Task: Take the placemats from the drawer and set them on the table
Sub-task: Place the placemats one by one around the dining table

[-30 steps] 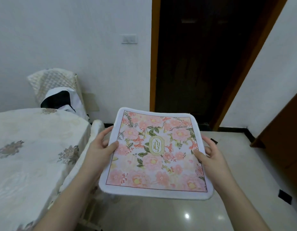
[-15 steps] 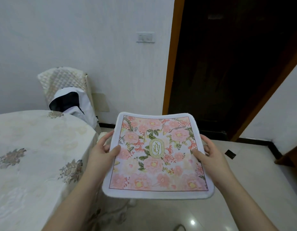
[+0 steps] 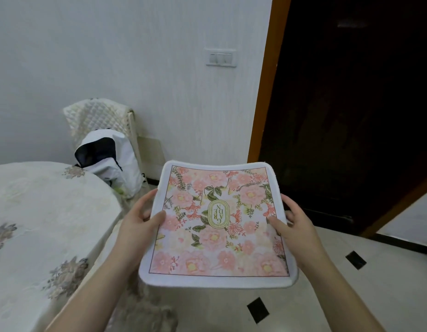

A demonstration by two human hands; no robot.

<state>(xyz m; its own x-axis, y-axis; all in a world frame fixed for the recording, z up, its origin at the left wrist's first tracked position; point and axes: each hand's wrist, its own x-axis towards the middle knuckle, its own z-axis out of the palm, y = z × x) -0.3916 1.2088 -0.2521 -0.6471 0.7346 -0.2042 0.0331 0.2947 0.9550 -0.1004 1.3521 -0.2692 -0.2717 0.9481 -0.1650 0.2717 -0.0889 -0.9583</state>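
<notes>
A square placemat (image 3: 217, 238) with pink flowers, a white border and a green oval label is held flat in front of me, over the floor. My left hand (image 3: 140, 224) grips its left edge, thumb on top. My right hand (image 3: 293, 226) grips its right edge the same way. The mat sags slightly between them. The table (image 3: 40, 212), covered in a cream cloth with grey flower patches, lies to the left, its edge just beside my left hand. The drawer is not in view.
A chair (image 3: 97, 118) with a quilted cover stands against the wall behind the table, a white and black backpack (image 3: 109, 161) on it. A dark doorway (image 3: 346, 111) with an orange frame is ahead on the right. The tiled floor (image 3: 351, 295) lies below.
The view has swung left and closer to the table. The placemat stays held in both hands, now nearer the table's edge.
</notes>
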